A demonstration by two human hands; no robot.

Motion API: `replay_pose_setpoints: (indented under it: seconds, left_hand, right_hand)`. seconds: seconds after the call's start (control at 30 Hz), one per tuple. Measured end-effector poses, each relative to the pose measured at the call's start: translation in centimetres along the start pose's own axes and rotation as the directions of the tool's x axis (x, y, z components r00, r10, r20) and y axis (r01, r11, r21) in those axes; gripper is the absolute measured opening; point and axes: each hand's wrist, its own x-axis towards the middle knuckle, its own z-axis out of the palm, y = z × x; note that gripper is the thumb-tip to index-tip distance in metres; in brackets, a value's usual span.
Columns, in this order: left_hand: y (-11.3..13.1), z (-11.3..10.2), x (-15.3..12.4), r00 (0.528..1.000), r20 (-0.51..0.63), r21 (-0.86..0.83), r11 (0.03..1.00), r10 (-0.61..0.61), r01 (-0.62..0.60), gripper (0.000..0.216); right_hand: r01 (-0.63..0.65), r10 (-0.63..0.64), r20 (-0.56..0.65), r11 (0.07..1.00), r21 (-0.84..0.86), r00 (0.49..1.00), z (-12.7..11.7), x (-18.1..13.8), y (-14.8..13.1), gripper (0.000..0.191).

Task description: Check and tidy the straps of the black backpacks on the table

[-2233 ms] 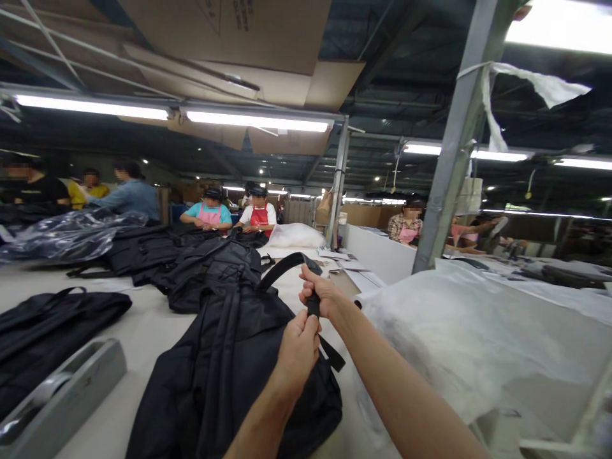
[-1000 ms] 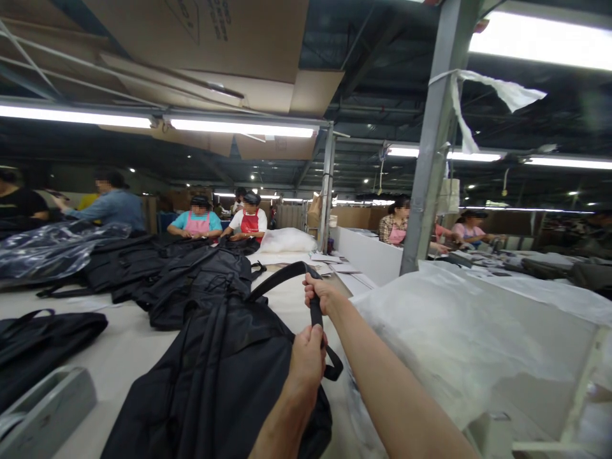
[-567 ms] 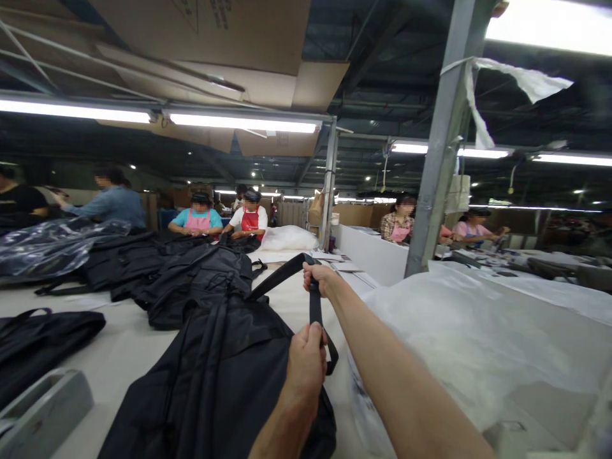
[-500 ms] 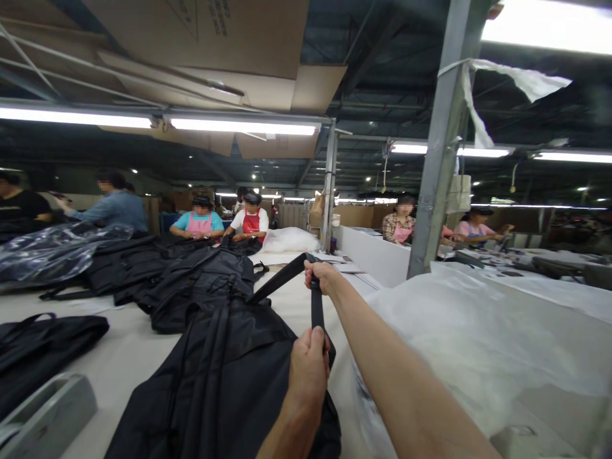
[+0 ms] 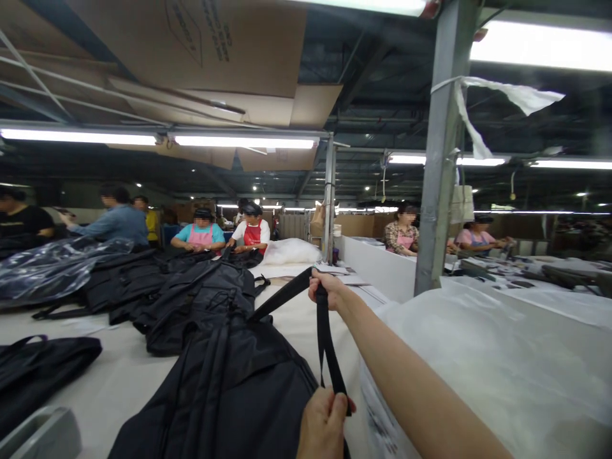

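Two hands hold one black strap (image 5: 324, 331) pulled taut above the worktop (image 5: 119, 376); the right hand (image 5: 326, 288), arm stretched forward, has its grip clenched round the strap's upper bend, and the left hand (image 5: 322, 424), low at the bottom edge of the view, has its grip closed on the strap's lower end; between the two the strap runs nearly straight down, doubled, while another length slants from the right hand down and left to the black bag (image 5: 224, 389) it belongs to; that bag lies flat on the worktop just left of the left hand; beyond it more black bags (image 5: 191, 293) lie heaped, and another black bag (image 5: 38, 370) lies at the left edge, well apart; clear plastic sheeting (image 5: 52, 268) covers a pile at far left; a mound of white plastic bags (image 5: 488, 357) sits right of the arm; a grey metal post (image 5: 437, 166) stands behind it; several people (image 5: 251, 231) work at the far end of the worktop.
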Motion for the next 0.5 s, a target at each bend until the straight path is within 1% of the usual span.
replay_pose_setpoints:
  seconds: [0.07,0.1,0.17,0.23,0.3,0.37,0.4,0.43,0.47,0.5]
  left_hand:
    - [1.0,-0.9,-0.1,0.993,-0.078,0.097,0.992,0.091,-0.083,0.025]
    - [1.1,-1.3,-0.2,0.987,-0.113,0.142,0.985,0.113,-0.097,0.025]
    - [0.7,-1.9,-0.3,0.984,-0.135,0.221,0.971,0.118,-0.086,0.027]
    - [0.0,-2.4,-0.3,0.982,-0.151,0.252,0.965,0.117,-0.077,0.020]
    - [-0.2,-2.7,-0.1,0.980,-0.184,0.169,0.985,0.078,-0.047,0.014]
    - [0.1,-2.9,0.7,0.969,-0.247,-0.025,0.999,0.031,-0.039,0.029]
    - [0.4,-2.9,1.3,0.966,-0.260,-0.137,0.990,0.007,-0.044,0.037]
    - [0.7,-2.8,2.0,0.968,-0.252,-0.227,0.972,0.001,-0.060,0.044]
    - [1.0,-2.7,2.8,0.975,-0.220,-0.291,0.953,0.016,-0.081,0.049]
    - [1.1,-2.4,3.5,0.986,-0.164,-0.331,0.939,0.042,-0.095,0.053]
  right_hand:
    - [-0.035,0.031,0.076,0.998,0.056,0.997,0.6,-0.9,-1.2,0.024]
    - [-0.052,0.044,0.103,0.996,0.078,0.994,0.8,-1.3,-1.5,0.026]
    - [-0.082,0.066,0.134,0.990,0.113,0.989,0.9,-1.9,-1.7,0.028]
    - [-0.100,0.080,0.143,0.985,0.140,0.987,0.9,-2.1,-1.5,0.027]
    - [-0.112,0.089,0.147,0.981,0.157,0.985,1.0,-2.3,-1.1,0.026]
    - [-0.121,0.095,0.160,0.980,0.161,0.983,1.3,-2.5,-0.8,0.025]
    - [-0.122,0.095,0.168,0.980,0.157,0.981,1.5,-2.7,-0.7,0.024]
    - [-0.122,0.094,0.177,0.981,0.151,0.980,1.7,-2.9,-0.6,0.025]
    - [-0.119,0.092,0.183,0.983,0.140,0.979,1.9,-3.2,-0.4,0.025]
    - [-0.114,0.090,0.186,0.986,0.125,0.978,2.1,-3.4,-0.3,0.026]
